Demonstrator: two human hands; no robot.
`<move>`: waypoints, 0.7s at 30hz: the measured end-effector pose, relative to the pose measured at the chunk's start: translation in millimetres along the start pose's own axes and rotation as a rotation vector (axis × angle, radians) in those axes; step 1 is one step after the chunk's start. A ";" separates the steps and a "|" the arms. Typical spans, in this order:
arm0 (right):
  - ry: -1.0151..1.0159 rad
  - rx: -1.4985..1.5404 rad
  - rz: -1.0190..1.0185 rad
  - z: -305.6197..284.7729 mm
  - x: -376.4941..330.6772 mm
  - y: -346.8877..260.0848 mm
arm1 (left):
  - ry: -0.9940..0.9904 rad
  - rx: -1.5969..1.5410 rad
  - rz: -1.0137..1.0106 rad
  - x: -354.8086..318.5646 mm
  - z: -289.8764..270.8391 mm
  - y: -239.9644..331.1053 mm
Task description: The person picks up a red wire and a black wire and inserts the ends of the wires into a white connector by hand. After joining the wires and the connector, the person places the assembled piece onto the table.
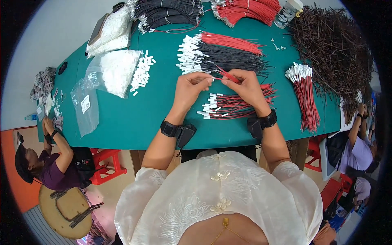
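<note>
My left hand is closed in a pinch, with a small white connector housing at its fingertips. Close by on the right, my right hand is closed on red wire; the fingers partly hide how many strands it has. A short red length bridges the gap between both hands. Below them lies a bundle of red and black wires with white connectors at the left ends. Just beyond my fingers, black wires and red wires with white connectors lie side by side.
Loose white connectors and a clear bag of them lie left on the green table. Dark wires heap up at right, near a red wire bundle. Black and red coils lie far back. Co-workers sit nearby.
</note>
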State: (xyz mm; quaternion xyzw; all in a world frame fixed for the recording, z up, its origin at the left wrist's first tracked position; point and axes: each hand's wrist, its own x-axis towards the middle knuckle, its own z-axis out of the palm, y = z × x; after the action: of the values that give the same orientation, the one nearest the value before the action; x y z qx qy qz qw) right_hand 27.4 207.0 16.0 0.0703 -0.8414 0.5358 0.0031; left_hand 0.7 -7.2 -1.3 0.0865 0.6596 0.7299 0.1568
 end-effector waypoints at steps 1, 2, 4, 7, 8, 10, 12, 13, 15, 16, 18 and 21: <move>0.001 -0.002 0.007 0.0 0.0 0.8 | 0.000 0.003 -0.001 0.0 0.3 0.3; 0.002 -0.004 0.014 0.2 0.1 1.1 | 0.001 0.007 -0.001 0.1 0.4 0.8; 0.004 0.013 0.022 1.1 0.1 1.3 | 0.001 0.011 -0.002 0.2 0.6 0.7; 0.009 0.046 0.037 2.4 0.3 0.9 | -0.014 0.017 0.008 0.5 0.5 -2.2; 0.007 0.063 0.048 2.9 0.4 0.5 | -0.015 0.017 0.008 0.5 0.6 -3.2; 0.003 0.097 0.070 3.3 0.5 0.2 | -0.007 0.014 0.007 0.7 1.0 -5.2; 0.012 0.107 0.061 3.6 0.5 2.7 | -0.004 0.013 0.007 0.8 2.0 -5.3; 0.020 0.116 0.052 3.8 0.7 3.6 | -0.011 -0.001 0.001 0.9 2.8 -4.4; 0.029 0.125 0.042 3.5 0.1 4.1 | -0.024 -0.028 -0.010 1.0 3.8 -3.1; 0.052 0.105 0.037 3.0 -1.0 2.7 | -0.024 -0.028 -0.010 1.0 3.7 -3.0; 0.095 0.067 0.025 2.1 -2.2 -1.1 | -0.015 -0.072 -0.043 1.1 2.0 -3.4; 0.113 -0.009 -0.068 -1.0 -2.0 -8.1 | -0.020 -0.089 -0.062 2.6 -2.2 -5.3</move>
State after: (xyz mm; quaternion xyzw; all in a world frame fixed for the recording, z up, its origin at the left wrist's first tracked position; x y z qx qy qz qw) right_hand 30.4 204.9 23.6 0.0685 -0.8394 0.5347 0.0691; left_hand -1.9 -7.9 -7.0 0.0662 0.6273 0.7524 0.1898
